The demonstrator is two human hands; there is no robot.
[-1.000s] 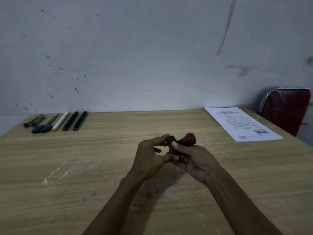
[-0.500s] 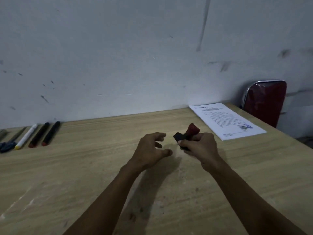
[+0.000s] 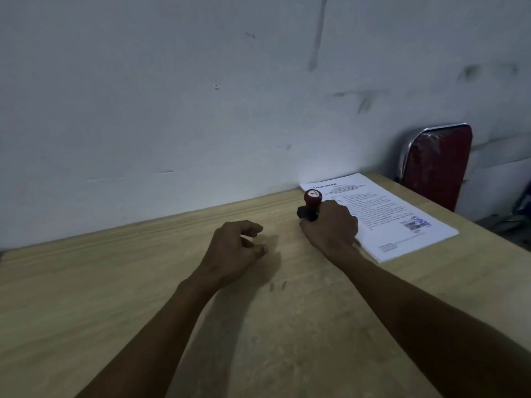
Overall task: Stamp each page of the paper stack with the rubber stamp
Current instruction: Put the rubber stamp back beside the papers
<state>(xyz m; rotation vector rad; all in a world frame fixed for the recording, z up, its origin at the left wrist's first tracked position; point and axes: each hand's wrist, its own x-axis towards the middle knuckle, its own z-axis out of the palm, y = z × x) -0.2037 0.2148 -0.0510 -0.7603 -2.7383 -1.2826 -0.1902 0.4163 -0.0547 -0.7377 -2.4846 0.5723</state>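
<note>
Gripping the rubber stamp [image 3: 311,204] with its fingers curled around the lower body, the right hand [image 3: 330,225] holds it upright at the near-left edge of the paper stack [image 3: 385,214], red knob on top with a pale label whose marking is too small to read. The black base shows only on its left side; the rest is hidden behind the knuckles, so I cannot tell whether it sits on the table [image 3: 115,282] or just above it, nor whether it touches the paper. The left hand [image 3: 234,251] hangs low over the wooden table to the left of the stamp and apart from it, fingers loosely curled and holding nothing, its shadow falling on the boards to its right. The stack lies at the far right of the table beside the wall [image 3: 201,96], top sheet printed with lines too fine to read and a bluish mark near its right end; its near-left corner is covered by the right wrist. A red-backed chair [image 3: 436,165] with a shiny metal rim stands beyond the table's right edge, its lower part cut off by the tabletop. Both forearms run out of the bottom of the view. The room is dim, and the scuffed wall shows grey smears.
</note>
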